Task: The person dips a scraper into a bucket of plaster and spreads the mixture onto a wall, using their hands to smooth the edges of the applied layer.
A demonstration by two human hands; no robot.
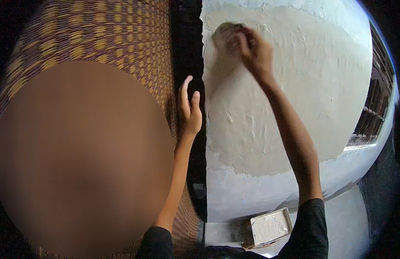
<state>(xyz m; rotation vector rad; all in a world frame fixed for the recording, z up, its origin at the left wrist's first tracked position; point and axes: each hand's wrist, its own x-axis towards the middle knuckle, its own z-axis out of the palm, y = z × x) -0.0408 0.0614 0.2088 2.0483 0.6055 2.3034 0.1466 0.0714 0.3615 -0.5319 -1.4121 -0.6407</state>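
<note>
High on the wall, my right hand [257, 49] is closed around a blurred, flat-looking tool [226, 33], its far edge rounded and dark. Motion smears the tool, so I cannot tell its exact kind. It overlaps the upper left of a broad patch of wet, cream-grey coating [290, 86], which is ridged and streaked. My left hand [191, 110] is raised beside the wall's left edge, fingers stretched upward and thumb apart, holding nothing. A dark gap lies behind it, between a woven mat and the wall.
The yellow and purple woven mat [109, 34] hangs on the left, partly hidden by a large blurred brown oval. A tray [271, 227] of cream paste sits low by the wall on the pale floor [344, 220]. A barred window [373, 103] is at right.
</note>
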